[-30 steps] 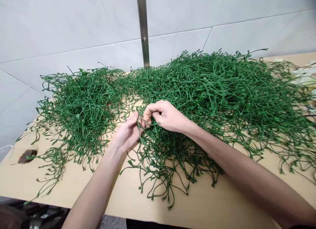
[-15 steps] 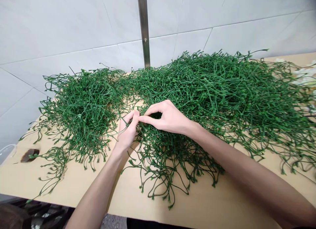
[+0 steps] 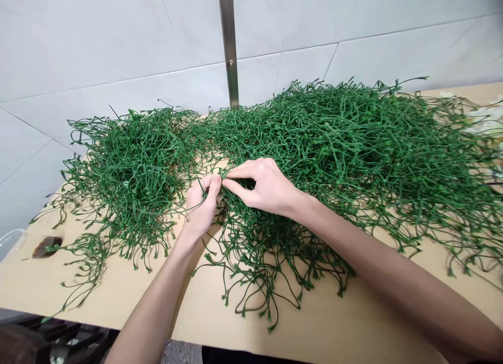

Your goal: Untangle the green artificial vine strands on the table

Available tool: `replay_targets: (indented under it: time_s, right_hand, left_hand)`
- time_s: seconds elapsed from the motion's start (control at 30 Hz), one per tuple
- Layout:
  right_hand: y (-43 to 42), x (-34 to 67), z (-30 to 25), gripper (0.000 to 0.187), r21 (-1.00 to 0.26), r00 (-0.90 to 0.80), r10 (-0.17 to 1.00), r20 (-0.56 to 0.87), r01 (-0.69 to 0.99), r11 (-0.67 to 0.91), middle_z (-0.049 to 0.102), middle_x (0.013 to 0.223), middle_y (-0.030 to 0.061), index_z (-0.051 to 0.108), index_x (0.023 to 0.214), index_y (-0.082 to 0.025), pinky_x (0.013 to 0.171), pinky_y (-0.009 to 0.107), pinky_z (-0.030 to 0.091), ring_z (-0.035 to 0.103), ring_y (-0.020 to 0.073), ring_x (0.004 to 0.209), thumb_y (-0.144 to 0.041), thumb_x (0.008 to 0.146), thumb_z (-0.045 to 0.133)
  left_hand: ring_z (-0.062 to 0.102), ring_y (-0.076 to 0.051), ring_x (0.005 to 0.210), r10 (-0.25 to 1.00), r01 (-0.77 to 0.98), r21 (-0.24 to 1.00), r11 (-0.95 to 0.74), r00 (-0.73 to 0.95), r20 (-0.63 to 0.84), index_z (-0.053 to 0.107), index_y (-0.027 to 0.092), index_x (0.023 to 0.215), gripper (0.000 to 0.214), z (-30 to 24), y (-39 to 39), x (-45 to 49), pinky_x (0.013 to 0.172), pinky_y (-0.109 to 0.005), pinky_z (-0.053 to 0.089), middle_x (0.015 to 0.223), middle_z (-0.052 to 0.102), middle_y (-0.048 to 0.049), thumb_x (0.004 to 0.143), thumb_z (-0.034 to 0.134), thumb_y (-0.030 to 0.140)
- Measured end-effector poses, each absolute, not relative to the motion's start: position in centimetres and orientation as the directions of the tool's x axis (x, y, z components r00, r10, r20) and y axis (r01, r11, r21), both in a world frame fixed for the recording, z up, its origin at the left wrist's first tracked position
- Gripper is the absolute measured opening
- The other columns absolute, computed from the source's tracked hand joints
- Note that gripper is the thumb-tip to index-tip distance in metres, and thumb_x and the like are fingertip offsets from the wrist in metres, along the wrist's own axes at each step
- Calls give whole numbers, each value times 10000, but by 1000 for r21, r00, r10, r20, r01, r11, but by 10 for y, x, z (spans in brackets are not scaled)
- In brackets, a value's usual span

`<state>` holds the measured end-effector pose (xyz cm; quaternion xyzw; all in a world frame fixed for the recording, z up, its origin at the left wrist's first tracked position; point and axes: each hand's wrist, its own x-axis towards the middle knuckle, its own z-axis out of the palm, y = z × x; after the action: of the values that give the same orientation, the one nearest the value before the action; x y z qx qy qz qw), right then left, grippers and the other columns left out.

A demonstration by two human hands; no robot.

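Stem (image 3: 201, 187), thin and green, was pinched in the left hand (image 3: 202, 209) over the middle of the tabletop (image 3: 330, 322). Beside it, the right hand (image 3: 269, 188) had thumb and forefinger nearly touching, any hold too small to tell. A tangled green heap (image 3: 334, 131) reached the back edge; white flowers (image 3: 487, 122) lay near the back right corner.

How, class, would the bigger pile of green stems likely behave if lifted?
The bigger pile would probably lift in tangled clumps, since its stems cross one another. It may be light for its bulk, as the stems look thin.
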<state>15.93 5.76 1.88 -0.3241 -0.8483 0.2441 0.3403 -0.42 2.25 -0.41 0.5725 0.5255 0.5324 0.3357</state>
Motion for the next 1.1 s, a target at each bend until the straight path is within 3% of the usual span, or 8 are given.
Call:
replay_targets:
  time_s: [0.2, 0.4, 0.6, 0.77, 0.87, 1.1]
  right_hand:
    - [57, 161, 26, 210, -754, -520, 764, 382, 302, 583, 721, 789, 18, 727, 743, -154, 744, 247, 428, 612, 125, 723, -232, 861, 571]
    - [59, 163, 29, 236, -825, -549, 788, 279, 282, 489, 723, 789, 30, 727, 756, -130, 722, 256, 431, 622, 131, 736, -286, 862, 585]
    - [59, 164, 29, 165, -802, -581, 749, 318, 257, 540, 714, 795, 24, 724, 768, -134, 744, 244, 420, 612, 114, 738, -199, 830, 586]
    - [60, 163, 27, 169, -852, -559, 796, 231, 278, 443, 622, 627, -17, 660, 629, -134, 652, 237, 374, 526, 97, 634, -194, 767, 583]
    - [62, 164, 26, 216, -855, -577, 792, 199, 293, 428, 637, 645, -1, 673, 622, -128, 638, 247, 360, 519, 104, 631, -211, 778, 549]
    - [61, 164, 25, 214, -866, -570, 788, 233, 247, 434, 654, 631, 14, 705, 613, -133, 643, 256, 377, 528, 111, 620, -211, 733, 546]
  left_hand:
    - [366, -108, 609, 981, 26, 989, -147, -123, 149, 626, 175, 624, 322, -8, 22, -7, 588, -237, 323, 617, 469, 29, 783, 696, 446]
    - [328, -109, 581, 979, 153, 971, -185, -57, 195, 581, 174, 585, 401, -3, 18, -5, 566, -251, 298, 576, 408, 29, 809, 642, 502]
    - [295, -111, 572, 972, 204, 955, -213, -60, 229, 504, 174, 556, 445, 0, 19, -6, 557, -270, 252, 569, 361, 33, 820, 624, 511]
    - [338, -115, 593, 979, 207, 959, -196, -18, 204, 560, 171, 579, 347, 4, 14, -1, 579, -266, 274, 589, 417, 27, 825, 661, 394]
    - [376, -122, 609, 983, 172, 970, -170, -38, 179, 597, 173, 599, 286, 4, 12, 2, 598, -263, 294, 602, 461, 22, 809, 686, 345]
    - [361, -125, 578, 978, 222, 953, -207, 53, 200, 578, 180, 585, 348, 2, 13, 0, 578, -268, 280, 576, 453, 21, 852, 622, 399]
